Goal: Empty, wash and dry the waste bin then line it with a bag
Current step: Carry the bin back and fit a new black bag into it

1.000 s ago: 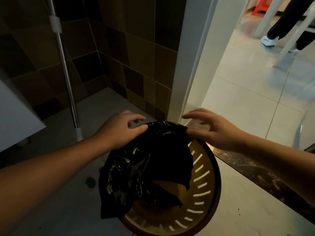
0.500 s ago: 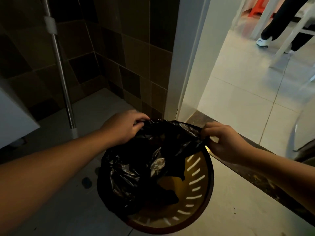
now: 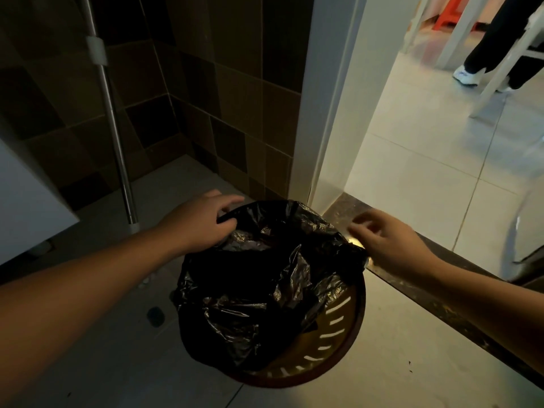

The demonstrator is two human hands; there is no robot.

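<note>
Two hands at bin (image 3: 338,346) rim, left hand (image 3: 200,222) gripping bag (image 3: 265,290)

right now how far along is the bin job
Near the end. Done: the bin stands upright with a black bag inside. In hand: the left hand presses the bag's edge at the far rim; the right hand is beside its right edge. Left: the near-right rim is uncovered.
</note>
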